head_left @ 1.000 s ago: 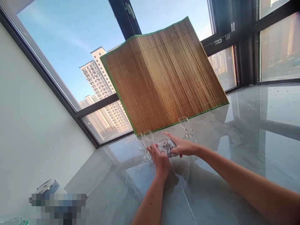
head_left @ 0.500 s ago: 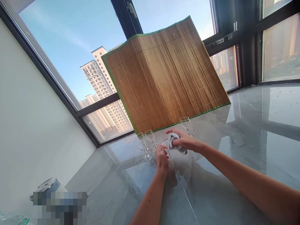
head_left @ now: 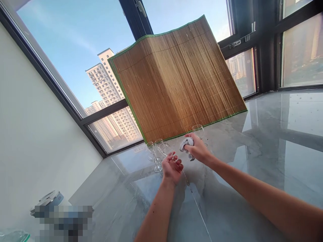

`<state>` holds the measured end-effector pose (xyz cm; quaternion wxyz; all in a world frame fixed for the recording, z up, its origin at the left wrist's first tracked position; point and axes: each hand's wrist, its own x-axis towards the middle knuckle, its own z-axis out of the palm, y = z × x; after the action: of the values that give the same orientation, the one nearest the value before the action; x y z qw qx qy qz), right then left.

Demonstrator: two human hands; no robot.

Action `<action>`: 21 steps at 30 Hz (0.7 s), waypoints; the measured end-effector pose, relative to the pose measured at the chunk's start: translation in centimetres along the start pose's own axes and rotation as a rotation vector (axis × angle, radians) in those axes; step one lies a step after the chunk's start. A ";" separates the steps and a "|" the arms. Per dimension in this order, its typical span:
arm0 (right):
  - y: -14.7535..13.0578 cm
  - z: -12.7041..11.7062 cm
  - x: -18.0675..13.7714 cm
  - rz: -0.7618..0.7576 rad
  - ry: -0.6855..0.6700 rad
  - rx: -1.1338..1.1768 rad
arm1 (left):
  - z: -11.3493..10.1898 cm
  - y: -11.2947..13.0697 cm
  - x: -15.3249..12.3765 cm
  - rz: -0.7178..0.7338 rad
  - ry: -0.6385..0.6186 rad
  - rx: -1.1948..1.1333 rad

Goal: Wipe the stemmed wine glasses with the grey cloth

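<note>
My left hand [head_left: 173,168], palm turned up with curled fingers, grips a clear wine glass [head_left: 165,148] whose bowl tips to the left. Its stem is mostly hidden by the fingers. In my right hand [head_left: 199,148] is a crumpled grey-white cloth [head_left: 186,145], bunched between thumb and fingers, a short way right of the held glass. Two more stemmed glasses stand just left of my left hand, one of them the nearer glass [head_left: 150,153]. Another wine glass [head_left: 198,131] stands behind my right hand, which partly covers it.
A bamboo mat [head_left: 176,80] with green edging leans against the window behind the glasses. All this is on a glossy grey marble-look surface [head_left: 227,201]. A lidded container [head_left: 50,200], partly blurred out, is at the lower left near the white wall [head_left: 25,134].
My left hand has rolled palm-up, and the glass in it now tips left toward the standing glasses. My right hand has shifted slightly with the cloth, now in front of the back glass.
</note>
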<state>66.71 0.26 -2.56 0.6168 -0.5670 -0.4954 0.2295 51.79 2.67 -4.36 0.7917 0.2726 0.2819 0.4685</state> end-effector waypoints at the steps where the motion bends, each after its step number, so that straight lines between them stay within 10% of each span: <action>1: 0.3 0.3 -0.1 0.017 -0.058 -0.037 | 0.1 0.0 -0.1 -0.006 -0.005 -0.012; 9: 1.1 1.8 -1.4 -0.106 -0.254 -0.050 | 0.9 -0.2 -0.8 0.075 -0.060 -0.030; 21: 1.7 2.1 -1.7 0.213 -0.474 0.260 | 0.1 -1.3 -0.8 -0.050 -0.269 0.241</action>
<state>64.72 0.26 -4.98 0.5236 -0.4628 -0.5297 0.4808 52.35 1.44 -5.04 0.7953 0.4184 0.2345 0.3707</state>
